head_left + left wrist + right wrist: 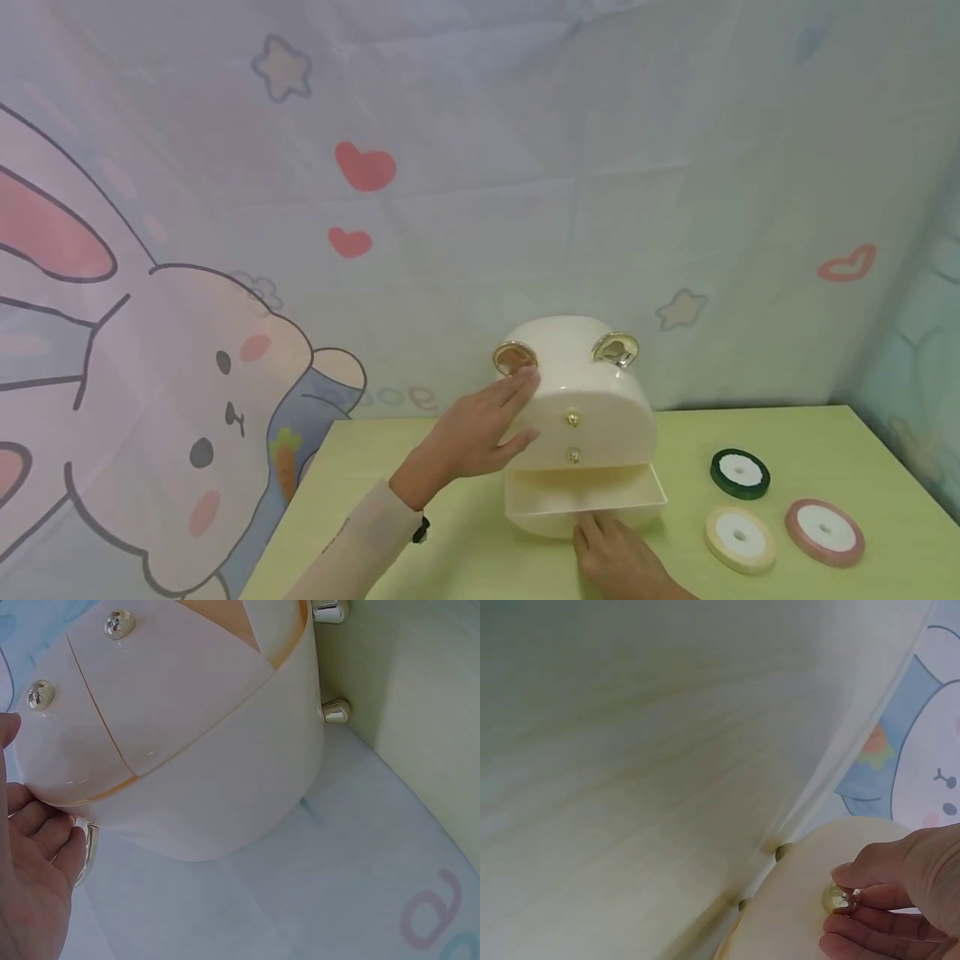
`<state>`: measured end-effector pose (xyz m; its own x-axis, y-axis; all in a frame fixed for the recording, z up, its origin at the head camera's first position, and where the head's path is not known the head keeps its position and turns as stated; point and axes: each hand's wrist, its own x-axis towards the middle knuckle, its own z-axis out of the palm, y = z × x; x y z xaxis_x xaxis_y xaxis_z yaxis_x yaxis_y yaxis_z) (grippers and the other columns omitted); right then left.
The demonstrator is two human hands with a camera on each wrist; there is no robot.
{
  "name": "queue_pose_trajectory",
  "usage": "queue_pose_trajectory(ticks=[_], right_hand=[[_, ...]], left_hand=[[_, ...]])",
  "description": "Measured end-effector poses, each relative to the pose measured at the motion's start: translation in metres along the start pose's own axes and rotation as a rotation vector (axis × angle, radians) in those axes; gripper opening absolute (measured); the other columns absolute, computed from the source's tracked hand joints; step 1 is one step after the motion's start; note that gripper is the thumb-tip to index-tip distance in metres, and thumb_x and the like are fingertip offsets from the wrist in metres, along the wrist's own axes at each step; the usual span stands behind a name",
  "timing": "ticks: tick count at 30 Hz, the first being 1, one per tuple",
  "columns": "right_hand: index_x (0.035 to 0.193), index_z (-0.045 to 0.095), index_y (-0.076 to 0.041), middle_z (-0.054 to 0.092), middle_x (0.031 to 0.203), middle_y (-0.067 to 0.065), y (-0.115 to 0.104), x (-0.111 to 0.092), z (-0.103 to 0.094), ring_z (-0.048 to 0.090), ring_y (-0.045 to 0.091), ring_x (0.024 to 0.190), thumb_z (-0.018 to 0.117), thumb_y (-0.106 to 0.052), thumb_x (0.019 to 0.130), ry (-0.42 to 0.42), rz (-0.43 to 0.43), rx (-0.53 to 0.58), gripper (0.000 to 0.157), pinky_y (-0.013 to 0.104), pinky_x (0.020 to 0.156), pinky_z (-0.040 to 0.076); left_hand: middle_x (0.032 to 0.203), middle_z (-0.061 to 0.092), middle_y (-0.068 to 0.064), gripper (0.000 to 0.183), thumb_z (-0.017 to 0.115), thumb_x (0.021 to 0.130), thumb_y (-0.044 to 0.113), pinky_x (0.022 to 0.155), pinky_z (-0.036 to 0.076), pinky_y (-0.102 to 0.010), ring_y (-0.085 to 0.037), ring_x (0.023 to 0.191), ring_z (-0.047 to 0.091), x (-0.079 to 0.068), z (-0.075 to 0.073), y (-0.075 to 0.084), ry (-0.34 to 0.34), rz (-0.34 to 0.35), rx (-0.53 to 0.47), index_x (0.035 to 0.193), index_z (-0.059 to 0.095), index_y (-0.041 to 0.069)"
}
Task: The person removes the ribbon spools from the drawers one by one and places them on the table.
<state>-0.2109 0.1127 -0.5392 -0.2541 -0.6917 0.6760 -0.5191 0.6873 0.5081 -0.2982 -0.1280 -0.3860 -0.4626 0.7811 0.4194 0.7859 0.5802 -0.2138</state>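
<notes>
A glossy cream drawer box with two gold ear-shaped pieces and gold knobs stands on the table. Its bottom drawer is pulled out, and the inside that shows is bare. My left hand rests against the box's upper left side, fingers extended beside the gold ear. In the left wrist view those fingers touch the box's rounded edge. Low at the front, my right hand is at the drawer's face. The right wrist view shows its thumb and fingers pinching the round gold knob.
Right of the box lie three ribbon spools: dark green, cream and pink. The light green table meets a hanging cloth backdrop printed with a rabbit, hearts and stars close behind the box.
</notes>
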Motion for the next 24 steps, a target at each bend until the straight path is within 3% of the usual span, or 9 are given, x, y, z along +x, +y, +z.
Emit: queue_pose_trajectory(ticks=[7, 10, 15, 18, 24], right_hand=[[0.083, 0.071, 0.0, 0.058, 0.082, 0.008, 0.004, 0.003, 0.005, 0.053, 0.017, 0.069, 0.005, 0.01, 0.106, -0.069, 0.049, 0.037, 0.071, 0.026, 0.063, 0.052], [0.084, 0.071, 0.0, 0.059, 0.083, 0.008, 0.006, 0.005, 0.007, 0.055, 0.017, 0.071, 0.02, 0.014, 0.099, -0.084, 0.068, 0.065, 0.055, 0.027, 0.064, 0.054], [0.084, 0.068, 0.001, 0.059, 0.084, 0.009, 0.01, 0.009, 0.009, 0.057, 0.018, 0.07, 0.057, 0.007, 0.079, -0.103, 0.082, 0.105, 0.013, 0.029, 0.063, 0.054], [0.083, 0.067, 0.0, 0.06, 0.085, 0.009, 0.01, 0.009, 0.011, 0.058, 0.019, 0.07, 0.07, 0.007, 0.073, -0.11, 0.094, 0.123, 0.013, 0.029, 0.064, 0.054], [0.083, 0.066, -0.001, 0.06, 0.085, 0.008, 0.012, 0.011, 0.02, 0.057, 0.019, 0.07, 0.064, 0.003, 0.075, -0.078, 0.11, 0.101, 0.009, 0.031, 0.064, 0.054]], left_hand=[[0.168, 0.042, -0.015, 0.07, 0.057, 0.107, 0.04, 0.115, 0.051, -0.042, -0.027, 0.155, 0.045, 0.0, -0.002, 0.002, -0.021, -0.024, -0.019, 0.163, 0.037, 0.002], [0.168, 0.042, -0.014, 0.069, 0.056, 0.108, 0.041, 0.115, 0.051, -0.041, -0.026, 0.155, 0.045, 0.001, -0.004, 0.003, -0.025, -0.035, -0.025, 0.163, 0.037, 0.003], [0.167, 0.043, -0.013, 0.07, 0.057, 0.108, 0.041, 0.115, 0.052, -0.041, -0.026, 0.153, 0.047, 0.001, -0.004, 0.002, -0.024, -0.035, -0.003, 0.163, 0.037, 0.004], [0.168, 0.043, -0.013, 0.07, 0.057, 0.107, 0.041, 0.114, 0.052, -0.041, -0.025, 0.153, 0.048, 0.0, -0.003, 0.002, -0.02, -0.034, 0.003, 0.163, 0.037, 0.004], [0.17, 0.039, -0.012, 0.07, 0.053, 0.109, 0.042, 0.118, 0.049, -0.041, -0.025, 0.155, 0.044, 0.0, -0.002, 0.002, -0.044, -0.046, -0.01, 0.165, 0.034, 0.005]])
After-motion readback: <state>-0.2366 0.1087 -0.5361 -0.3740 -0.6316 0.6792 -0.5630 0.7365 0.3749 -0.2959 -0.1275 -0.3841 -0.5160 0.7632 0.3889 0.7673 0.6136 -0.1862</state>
